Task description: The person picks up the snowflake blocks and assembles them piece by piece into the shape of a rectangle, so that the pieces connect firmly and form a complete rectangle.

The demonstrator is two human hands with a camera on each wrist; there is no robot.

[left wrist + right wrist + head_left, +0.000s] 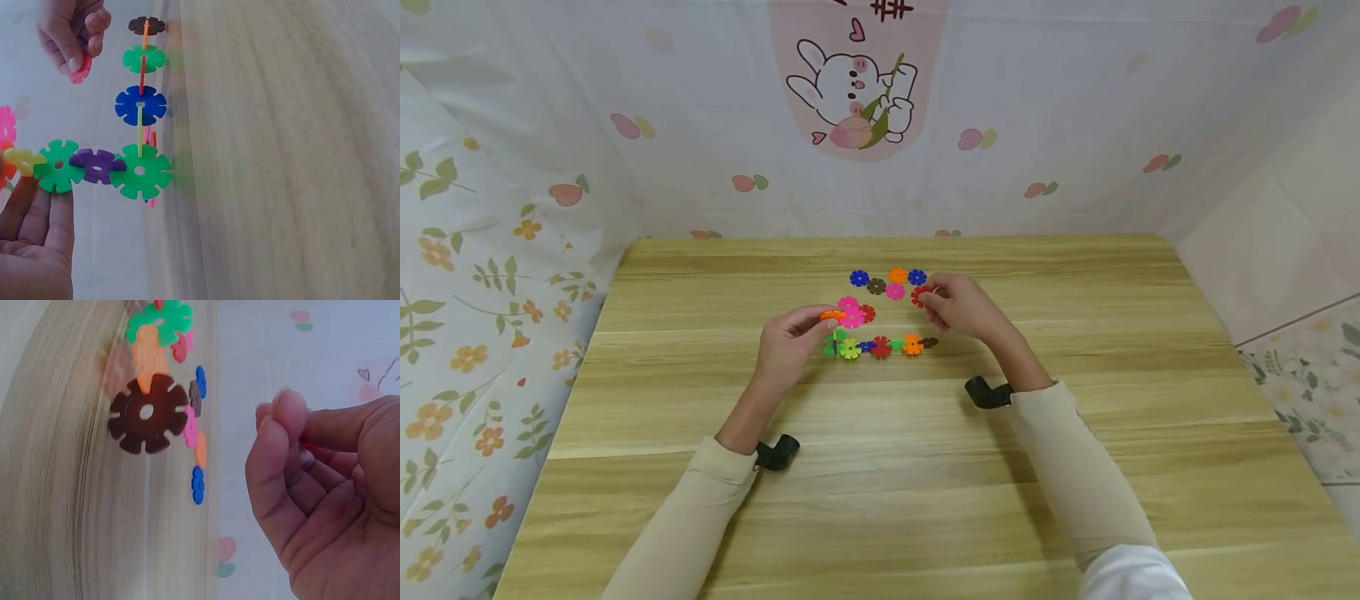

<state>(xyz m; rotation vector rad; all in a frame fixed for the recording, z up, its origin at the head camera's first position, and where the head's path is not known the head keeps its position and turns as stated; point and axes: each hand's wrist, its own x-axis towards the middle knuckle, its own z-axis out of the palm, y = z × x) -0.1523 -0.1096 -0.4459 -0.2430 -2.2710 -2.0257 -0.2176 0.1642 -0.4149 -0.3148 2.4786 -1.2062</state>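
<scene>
My left hand (784, 348) pinches an orange notched plastic disc (831, 315) at one end of an L-shaped chain of interlocking snowflake discs. From there the short arm runs down through a yellow disc (25, 161), a green disc (60, 165) and a purple disc (97, 165) to a green corner disc (140, 181). The long arm extends rightward along the tabletop and ends in a brown disc (147, 431). Between thumb and fingers, my right hand (962, 307) holds a red disc (917, 297), apart from the chain and mostly hidden in the right wrist view.
Behind the chain, loose discs lie on the wooden table (880, 483): blue (859, 278), brown (876, 287), pink (895, 292), orange (898, 275) and another blue one (917, 277). Pink discs (852, 317) and a red disc (869, 313) sit beside my left fingertips. A patterned curtain (700, 108) hangs behind the table.
</scene>
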